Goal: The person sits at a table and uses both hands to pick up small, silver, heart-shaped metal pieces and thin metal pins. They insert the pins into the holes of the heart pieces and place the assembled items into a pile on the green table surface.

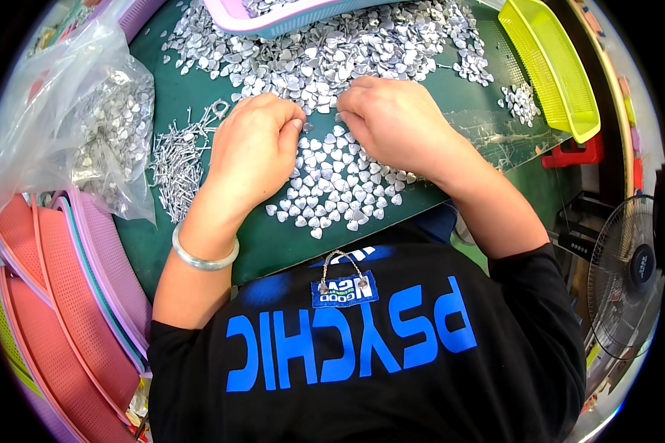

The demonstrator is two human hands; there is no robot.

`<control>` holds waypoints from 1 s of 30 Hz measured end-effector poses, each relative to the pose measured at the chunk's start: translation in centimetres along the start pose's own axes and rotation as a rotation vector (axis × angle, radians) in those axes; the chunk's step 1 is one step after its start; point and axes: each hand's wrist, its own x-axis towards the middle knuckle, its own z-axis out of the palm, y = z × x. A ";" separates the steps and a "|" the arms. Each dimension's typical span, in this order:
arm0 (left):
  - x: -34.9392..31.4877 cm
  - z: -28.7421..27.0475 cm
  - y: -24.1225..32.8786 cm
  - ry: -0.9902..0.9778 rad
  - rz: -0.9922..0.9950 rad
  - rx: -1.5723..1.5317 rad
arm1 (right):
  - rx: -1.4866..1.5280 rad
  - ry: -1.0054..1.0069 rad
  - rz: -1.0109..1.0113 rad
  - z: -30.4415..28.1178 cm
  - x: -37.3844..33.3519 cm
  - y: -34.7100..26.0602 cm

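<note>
Many small silver heart-shaped metal pieces [340, 188] lie spread in a loose single layer on the green table, between my forearms. Just beyond them rises a big heap of the same hearts [310, 66]. My left hand [255, 144] is closed, thumb and forefinger pinched together at the heap's near edge; whatever is between the tips is too small to make out. Curled over the heap's near right edge, my right hand [391, 122] has its fingertips down among the hearts. Its fingers hide what they hold, if anything.
Left of my left hand lies a pile of thin metal pins [177, 170], beside a clear plastic bag [114, 133] of metal pieces. Stacked pink and purple baskets [81, 295] stand at left. A yellow-green basket [554, 66] lies far right, near a small heart pile [519, 103]; a fan [621, 273] stands lower right.
</note>
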 end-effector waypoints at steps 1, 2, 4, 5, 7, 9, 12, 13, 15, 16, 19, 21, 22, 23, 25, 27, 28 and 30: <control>0.0 0.0 0.0 -0.003 -0.003 -0.005 | 0.003 0.014 0.003 0.0 0.0 0.0; 0.0 0.0 -0.1 0.001 0.002 -0.009 | 0.005 0.029 0.006 0.0 -0.1 0.0; 0.0 -0.1 -0.1 0.009 0.012 -0.017 | 0.007 0.048 0.008 -0.1 -0.2 0.1; -0.1 -0.1 -0.2 0.010 0.017 -0.016 | 0.007 0.052 0.008 -0.2 -0.3 0.2; -0.1 -0.1 -0.2 0.011 0.027 -0.013 | 0.019 0.061 0.003 -0.3 -0.5 0.4; -0.2 -0.2 -0.2 0.016 0.031 -0.014 | 0.047 0.071 -0.003 -0.3 -0.6 0.5; -0.2 -0.4 0.0 0.004 0.007 -0.007 | 0.101 0.086 -0.027 -0.1 -0.8 0.5; -0.2 -0.4 0.1 -0.003 -0.006 -0.004 | 0.095 0.060 -0.019 -0.1 -0.9 0.5; -0.3 -0.5 0.2 -0.006 0.002 -0.018 | 0.082 0.009 -0.002 -0.3 -1.1 0.4; -0.3 -0.5 0.2 -0.008 0.006 -0.025 | 0.096 -0.017 -0.021 -0.6 -1.1 0.3; -0.4 -0.9 0.1 -0.096 0.089 -0.047 | 0.134 -0.065 -0.062 -1.2 -0.9 0.3; -0.3 -1.2 0.0 -0.152 0.119 -0.078 | 0.157 -0.056 -0.064 -1.1 -0.7 0.5; -0.3 -1.2 0.0 -0.180 0.134 -0.094 | 0.130 -0.022 -0.059 -0.7 -0.5 0.5; -0.2 -1.2 0.0 -0.142 0.118 -0.088 | 0.104 0.011 -0.057 -0.3 -0.2 0.4; -0.1 -0.9 -0.2 -0.067 0.086 -0.077 | 0.066 0.028 -0.052 -0.1 0.1 0.2; 0.1 -0.8 -0.5 -0.010 0.062 -0.047 | 0.045 -0.002 -0.049 0.0 0.2 0.1; 0.1 -0.8 -0.6 0.018 0.049 -0.033 | 0.064 -0.014 -0.051 -0.1 0.2 0.1; 0.1 -0.6 -0.8 0.034 0.093 -0.039 | 0.101 -0.038 -0.056 -0.4 0.0 0.1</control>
